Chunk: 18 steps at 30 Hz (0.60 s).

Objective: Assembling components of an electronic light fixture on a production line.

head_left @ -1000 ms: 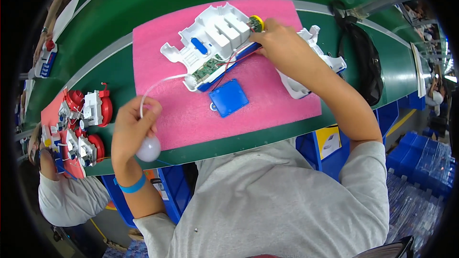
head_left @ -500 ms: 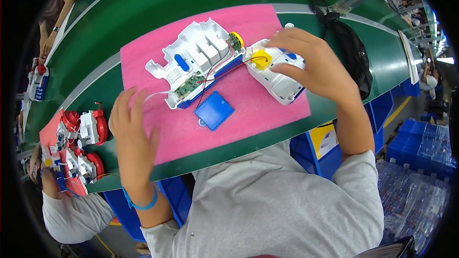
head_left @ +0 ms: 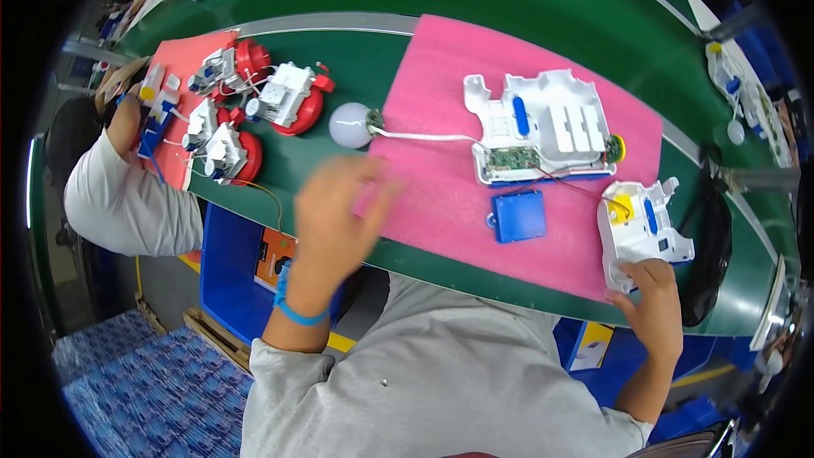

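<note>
White half-shell (head_left: 638, 242) at the frame's right is pinched at its lower end by the right hand's (head_left: 655, 301) fingers, probably so its thin wires (head_left: 573, 187) don't get tugged, while the left hand's (head_left: 332, 214) blurry fingers are spread, nothing gripped.

The smaller shell (head_left: 629, 246) is white with yellow and blue parts, the mat (head_left: 424, 195) pink

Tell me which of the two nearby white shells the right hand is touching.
The smaller white shell, with the yellow square inside: the right hand grips its near edge. The larger shell, holding the green board, is untouched.
</note>
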Motion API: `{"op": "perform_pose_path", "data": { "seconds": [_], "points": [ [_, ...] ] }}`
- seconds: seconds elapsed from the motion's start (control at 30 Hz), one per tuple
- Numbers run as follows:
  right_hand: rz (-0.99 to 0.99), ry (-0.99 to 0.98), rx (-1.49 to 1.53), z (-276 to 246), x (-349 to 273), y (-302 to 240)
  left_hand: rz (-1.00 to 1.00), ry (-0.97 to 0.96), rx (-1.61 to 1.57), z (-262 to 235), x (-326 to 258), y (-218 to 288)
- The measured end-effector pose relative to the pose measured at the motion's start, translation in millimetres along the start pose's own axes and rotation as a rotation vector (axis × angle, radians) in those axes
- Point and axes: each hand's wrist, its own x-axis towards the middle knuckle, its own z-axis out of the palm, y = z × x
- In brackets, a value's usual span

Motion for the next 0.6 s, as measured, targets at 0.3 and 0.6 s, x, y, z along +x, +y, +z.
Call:
{"op": "perform_pose_path", "data": {
  "seconds": [0.3,0.6],
  "points": [
    [-0.369,0.184,0.022,-47,55,-51,-0.207,0.153,0.449,-71,33,-89],
    [-0.653,0.040,0.063,-31,94,-99,-0.260,-0.189,0.677,-48,76,-116]
  ]
}}
